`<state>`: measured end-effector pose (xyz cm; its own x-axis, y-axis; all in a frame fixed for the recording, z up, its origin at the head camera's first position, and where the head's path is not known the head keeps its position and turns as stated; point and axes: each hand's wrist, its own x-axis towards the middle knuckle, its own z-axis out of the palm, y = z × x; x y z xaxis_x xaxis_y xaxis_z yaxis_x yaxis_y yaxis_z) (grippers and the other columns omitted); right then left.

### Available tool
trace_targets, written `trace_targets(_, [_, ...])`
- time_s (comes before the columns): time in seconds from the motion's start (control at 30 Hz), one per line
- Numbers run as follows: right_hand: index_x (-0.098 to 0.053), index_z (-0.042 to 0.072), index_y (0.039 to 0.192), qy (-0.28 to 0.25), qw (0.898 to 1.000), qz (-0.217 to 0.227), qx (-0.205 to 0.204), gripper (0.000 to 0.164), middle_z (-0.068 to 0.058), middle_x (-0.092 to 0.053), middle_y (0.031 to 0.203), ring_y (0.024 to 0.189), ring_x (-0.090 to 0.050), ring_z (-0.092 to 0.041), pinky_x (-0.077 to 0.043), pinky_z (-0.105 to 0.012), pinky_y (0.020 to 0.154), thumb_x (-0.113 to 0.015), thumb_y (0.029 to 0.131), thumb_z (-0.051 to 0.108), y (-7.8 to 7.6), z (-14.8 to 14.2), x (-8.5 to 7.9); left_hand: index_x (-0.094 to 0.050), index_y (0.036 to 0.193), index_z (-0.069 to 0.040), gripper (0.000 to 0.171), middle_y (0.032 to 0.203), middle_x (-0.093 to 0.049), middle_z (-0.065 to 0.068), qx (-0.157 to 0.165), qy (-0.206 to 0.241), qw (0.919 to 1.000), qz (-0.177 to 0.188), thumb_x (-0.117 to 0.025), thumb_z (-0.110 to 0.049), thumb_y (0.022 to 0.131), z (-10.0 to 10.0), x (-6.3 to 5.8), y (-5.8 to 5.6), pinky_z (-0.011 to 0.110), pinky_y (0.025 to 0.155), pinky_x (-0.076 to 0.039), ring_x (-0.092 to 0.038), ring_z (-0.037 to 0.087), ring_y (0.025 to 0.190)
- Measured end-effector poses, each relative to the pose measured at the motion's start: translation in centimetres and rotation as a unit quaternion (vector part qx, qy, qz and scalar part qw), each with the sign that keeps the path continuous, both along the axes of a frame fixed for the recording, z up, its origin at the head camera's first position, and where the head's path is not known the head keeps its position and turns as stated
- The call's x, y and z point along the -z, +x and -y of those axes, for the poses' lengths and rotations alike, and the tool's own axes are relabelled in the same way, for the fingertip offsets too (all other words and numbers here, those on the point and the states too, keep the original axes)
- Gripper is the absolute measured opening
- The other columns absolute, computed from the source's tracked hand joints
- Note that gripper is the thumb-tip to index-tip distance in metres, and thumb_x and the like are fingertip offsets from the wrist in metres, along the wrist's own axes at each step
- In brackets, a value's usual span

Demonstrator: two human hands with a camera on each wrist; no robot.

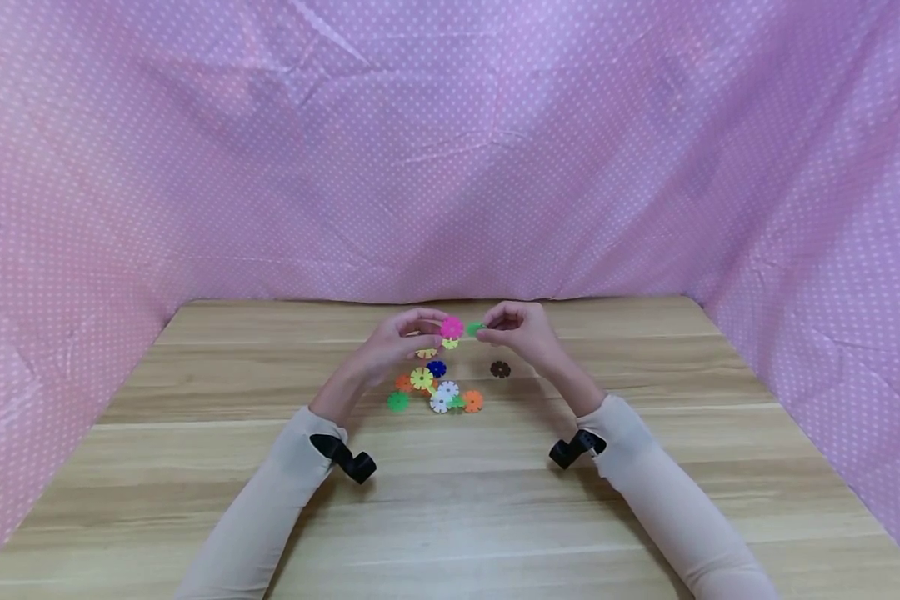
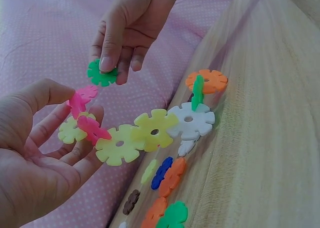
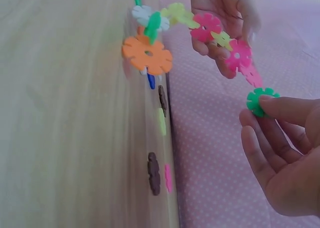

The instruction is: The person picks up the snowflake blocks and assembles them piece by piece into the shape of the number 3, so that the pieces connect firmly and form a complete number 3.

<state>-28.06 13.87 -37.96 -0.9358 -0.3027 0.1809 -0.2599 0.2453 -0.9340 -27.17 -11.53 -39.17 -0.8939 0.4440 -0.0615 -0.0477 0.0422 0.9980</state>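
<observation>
My left hand [image 1: 392, 346] pinches a pink flower-shaped plastic disc [image 2: 82, 98] at one end of a linked chain. From there the chain runs through more pink discs, yellow discs [image 2: 120, 144] and white discs [image 2: 191, 120] to a small green disc [image 2: 198, 92] and an orange disc [image 3: 147, 54]. Between thumb and fingers, my right hand [image 1: 523, 333] holds a single green disc [image 3: 260, 100]. In the right wrist view its edge is close to the chain's pink end; whether they touch I cannot tell.
Loose discs lie on the wooden table [image 1: 450, 517] below the chain: a brown disc [image 1: 500, 369] to the right, a blue disc [image 1: 437, 368], a green one [image 1: 398, 402] and several others. A pink dotted cloth [image 1: 450, 167] hangs behind the table and along both sides.
</observation>
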Motion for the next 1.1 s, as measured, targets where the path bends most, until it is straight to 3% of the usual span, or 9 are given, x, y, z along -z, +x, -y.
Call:
trace_targets(0.17, [-0.072, -0.006, 0.095, -0.003, 1.0, -0.009, 0.014, 0.015, -0.006, -0.073, 0.085, 0.072, -0.068, -0.01, -0.06, -0.024, 0.068, -0.081, 0.085, 0.002, 0.2, 0.3, 0.2, -0.054, 0.14, -0.008, 0.037, 0.134, -0.052, 0.026, 0.0, 0.005, 1.0, 0.003, -0.058, -0.005, 0.103, -0.1, 0.1, 0.0, 0.062, 0.11, -0.046, -0.051, 0.054, 0.127])
trace_targets(0.4, [-0.073, -0.005, 0.095, 0.001, 1.0, -0.018, 0.022, 0.015, -0.017, -0.075, 0.092, 0.073, -0.068, -0.009, -0.06, -0.023, 0.069, -0.081, 0.084, 0.002, 0.4, 0.4, 0.4, -0.055, 0.138, -0.009, 0.036, 0.135, -0.053, 0.026, 0.003, 0.011, 0.9999, 0.007, -0.058, -0.007, 0.102, -0.4, -0.1, 0.2, 0.063, 0.109, -0.046, -0.05, 0.055, 0.127])
trace_targets(0.7, [-0.075, -0.005, 0.091, 0.013, 0.999, -0.048, 0.019, 0.009, -0.018, -0.075, 0.091, 0.083, -0.071, -0.029, -0.06, -0.022, 0.07, -0.079, 0.085, 0.0, 0.8, 0.8, 0.6, -0.057, 0.136, -0.006, 0.034, 0.122, -0.063, 0.014, -0.003, -0.005, 1.0, 0.0, -0.06, -0.009, 0.102, -0.9, 0.3, 0.4, 0.041, 0.093, -0.059, -0.059, 0.047, 0.117])
trace_targets(0.9, [-0.075, -0.005, 0.088, 0.003, 0.999, -0.046, -0.009, 0.006, -0.021, -0.075, 0.092, 0.081, -0.07, -0.026, -0.061, -0.023, 0.069, -0.079, 0.084, -0.003, 0.9, 1.1, 1.0, -0.061, 0.129, -0.01, 0.029, 0.11, -0.068, 0.004, -0.026, -0.008, 0.999, 0.036, -0.063, -0.017, 0.101, -1.5, 0.8, 0.5, 0.049, 0.093, -0.058, -0.064, 0.031, 0.106])
trace_targets(1.1, [-0.075, -0.005, 0.088, 0.005, 0.997, -0.065, -0.028, 0.005, -0.021, -0.074, 0.093, 0.081, -0.07, -0.027, -0.062, -0.025, 0.07, -0.077, 0.085, -0.005, 1.2, 1.3, 0.8, -0.061, 0.122, -0.01, 0.023, 0.103, -0.069, 0.003, -0.046, -0.013, 0.9973, 0.055, -0.062, -0.017, 0.101, -2.0, 0.7, 0.5, 0.051, 0.09, -0.057, -0.062, 0.04, 0.113])
